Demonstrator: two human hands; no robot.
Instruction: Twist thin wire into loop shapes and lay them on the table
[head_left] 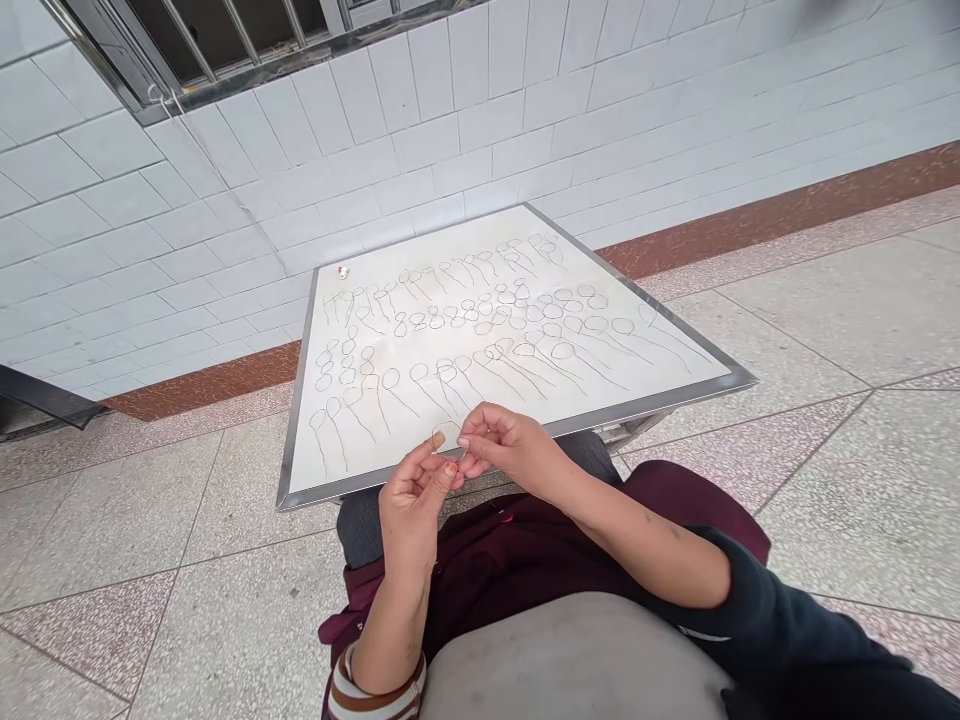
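My left hand [420, 482] and my right hand [499, 442] meet just over the near edge of the white table. Between them they hold a thin wire loop [444, 424], its round part standing up from the fingertips. My left thumb and fingers pinch its lower side; my right thumb and index finger pinch it at the right. The rest of this wire is hidden by my fingers. Beyond my hands, several wire loops with long tails [391, 379] lie in a row. Farther back are several figure-eight wire loops [400, 323] and another row of tailed loops [445, 270].
The white table [427, 450] has a grey metal rim and stands against a tiled wall [420, 130]. A small red-and-white object [343, 271] lies at its far left corner. A barred window [240, 40] is at the upper left. Speckled floor [847, 470] surrounds the table.
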